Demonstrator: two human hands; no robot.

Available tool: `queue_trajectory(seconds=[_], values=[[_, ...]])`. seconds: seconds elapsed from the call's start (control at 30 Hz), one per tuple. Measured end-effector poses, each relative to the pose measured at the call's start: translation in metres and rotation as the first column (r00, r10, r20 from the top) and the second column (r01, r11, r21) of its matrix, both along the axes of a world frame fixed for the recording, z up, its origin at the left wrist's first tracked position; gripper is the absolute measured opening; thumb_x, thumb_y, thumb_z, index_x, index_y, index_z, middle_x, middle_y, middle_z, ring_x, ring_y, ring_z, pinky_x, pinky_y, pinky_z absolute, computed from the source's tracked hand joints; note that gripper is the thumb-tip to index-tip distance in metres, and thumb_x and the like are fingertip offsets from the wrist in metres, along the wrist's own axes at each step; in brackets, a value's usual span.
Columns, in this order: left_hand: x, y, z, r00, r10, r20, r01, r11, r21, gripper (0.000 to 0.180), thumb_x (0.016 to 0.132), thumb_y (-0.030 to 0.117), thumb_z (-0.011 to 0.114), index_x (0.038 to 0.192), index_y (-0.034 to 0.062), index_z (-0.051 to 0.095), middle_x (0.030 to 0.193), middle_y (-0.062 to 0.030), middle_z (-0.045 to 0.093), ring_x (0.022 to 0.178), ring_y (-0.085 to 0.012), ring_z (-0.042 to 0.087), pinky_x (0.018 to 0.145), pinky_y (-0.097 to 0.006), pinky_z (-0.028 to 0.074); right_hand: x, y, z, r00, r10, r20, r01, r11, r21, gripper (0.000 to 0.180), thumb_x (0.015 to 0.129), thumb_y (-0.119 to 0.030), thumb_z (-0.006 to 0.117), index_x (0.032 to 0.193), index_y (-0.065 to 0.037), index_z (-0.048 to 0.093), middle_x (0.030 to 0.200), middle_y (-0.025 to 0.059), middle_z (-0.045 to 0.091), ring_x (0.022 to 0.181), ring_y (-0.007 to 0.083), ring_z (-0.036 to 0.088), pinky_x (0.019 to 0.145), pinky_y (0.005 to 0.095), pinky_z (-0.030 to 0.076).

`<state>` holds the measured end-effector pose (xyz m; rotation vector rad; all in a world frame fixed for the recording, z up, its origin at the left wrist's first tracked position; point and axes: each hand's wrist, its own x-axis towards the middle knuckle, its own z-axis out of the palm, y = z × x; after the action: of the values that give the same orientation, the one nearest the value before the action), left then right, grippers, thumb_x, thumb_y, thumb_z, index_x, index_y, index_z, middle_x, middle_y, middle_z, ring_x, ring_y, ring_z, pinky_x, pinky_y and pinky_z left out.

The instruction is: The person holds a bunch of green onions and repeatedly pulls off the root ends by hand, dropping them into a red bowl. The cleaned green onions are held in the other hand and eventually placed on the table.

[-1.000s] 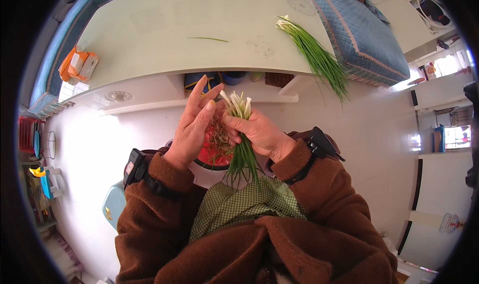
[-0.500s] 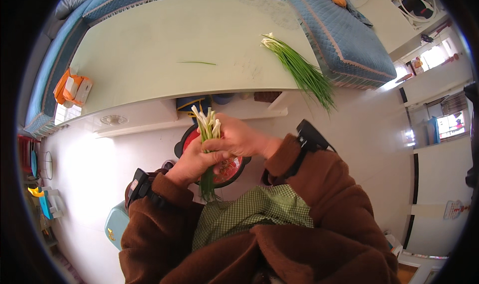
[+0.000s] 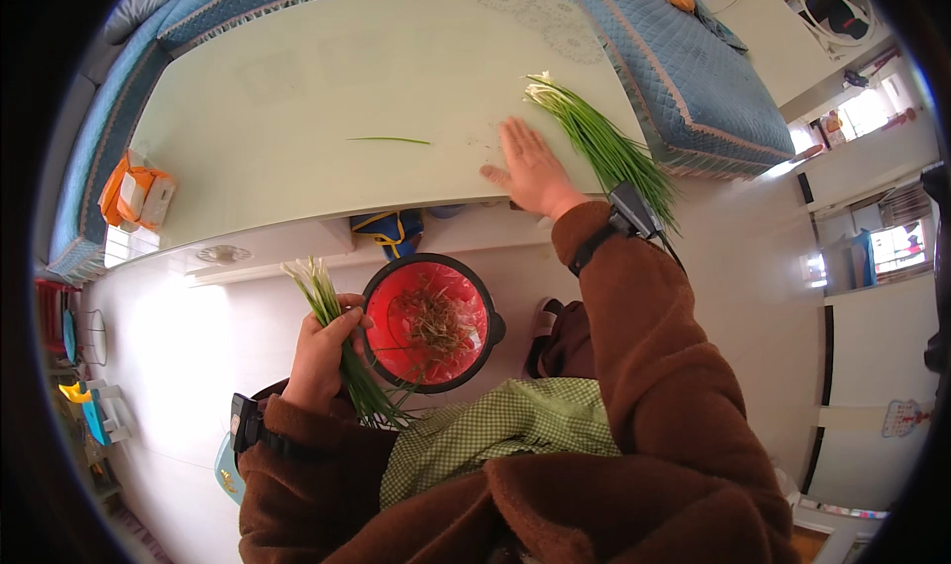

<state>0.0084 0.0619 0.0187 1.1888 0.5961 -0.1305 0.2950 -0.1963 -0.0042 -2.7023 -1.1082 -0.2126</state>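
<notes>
Green checked apron [image 3: 500,423] nearest. Left hand [image 3: 319,364] wrapped around a bunch of scallions [image 3: 359,381], white ends pointing away, just left of a dark-rimmed red bin [image 3: 428,258] containing brownish scraps [image 3: 436,324]. Right hand [image 3: 535,175] holds nothing, fingers extended, palm down at the pale surface's [image 3: 297,118] near edge; contact unclear. Second bunch [image 3: 599,138] just right, leaves overhanging. Loose green blade [image 3: 389,139] leftward. Blue quilted sofa [image 3: 688,69] beyond.
</notes>
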Motion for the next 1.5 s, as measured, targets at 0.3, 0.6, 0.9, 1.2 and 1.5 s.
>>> queue_trajectory(seconds=[0.3,0.6,0.9,1.2,1.5], values=[[0.006,0.0,0.006,0.995,0.046,0.084,-0.041,0.997,-0.068,0.025,0.089,0.008,0.058,0.111,-0.0036,0.057,0.079,-0.0073,0.064,0.054,-0.0102,0.052,0.052,-0.023,0.042,-0.078,0.02,0.015,0.808,0.57,-0.148,-0.515,0.806,0.293,0.066,0.094,-0.041,0.052,0.141,0.001,0.034,0.146,0.0208,0.034,0.135,0.0359,0.033,0.113,0.043,0.027],[0.004,0.005,0.012,0.996,0.059,0.062,-0.059,0.998,-0.016,0.025,0.089,0.009,0.058,0.111,-0.003,0.057,0.079,-0.0068,0.064,0.053,-0.0096,0.052,0.051,-0.022,0.041,0.06,0.023,0.013,0.988,-0.076,-0.132,0.063,0.993,-0.104,0.085,0.095,-0.062,0.03,0.144,0.007,0.022,0.153,0.025,0.016,0.143,0.0355,0.013,0.118,0.0417,0.012],[0.008,0.007,0.014,0.993,0.085,0.084,-0.083,0.996,-0.029,0.026,0.089,0.009,0.057,0.112,-0.0027,0.057,0.08,-0.0061,0.062,0.054,-0.0094,0.052,0.049,-0.022,0.042,0.026,0.106,-0.004,0.865,0.498,-0.06,-0.5,0.866,-0.017,0.076,0.097,-0.055,0.035,0.141,0.006,0.03,0.15,0.0228,0.027,0.142,0.034,0.021,0.117,0.041,0.016],[0.0,0.016,0.027,0.979,0.163,0.121,-0.159,0.987,-0.039,0.028,0.089,0.01,0.058,0.113,-0.0031,0.056,0.082,-0.0072,0.061,0.055,-0.0096,0.052,0.05,-0.023,0.044,-0.082,0.058,0.005,0.543,0.825,-0.157,-0.742,0.558,0.37,0.045,0.089,-0.028,0.063,0.125,-0.003,0.054,0.132,0.0196,0.051,0.124,0.0352,0.047,0.105,0.0431,0.038],[-0.003,0.019,0.029,0.979,0.154,0.136,-0.15,0.988,-0.045,0.024,0.088,0.009,0.059,0.11,-0.0016,0.059,0.081,-0.0071,0.061,0.056,-0.0092,0.052,0.053,-0.022,0.043,-0.052,0.093,0.016,0.878,0.473,0.072,-0.469,0.881,-0.063,0.064,0.091,-0.043,0.056,0.139,-0.005,0.039,0.146,0.0183,0.036,0.135,0.0343,0.035,0.112,0.043,0.028]])
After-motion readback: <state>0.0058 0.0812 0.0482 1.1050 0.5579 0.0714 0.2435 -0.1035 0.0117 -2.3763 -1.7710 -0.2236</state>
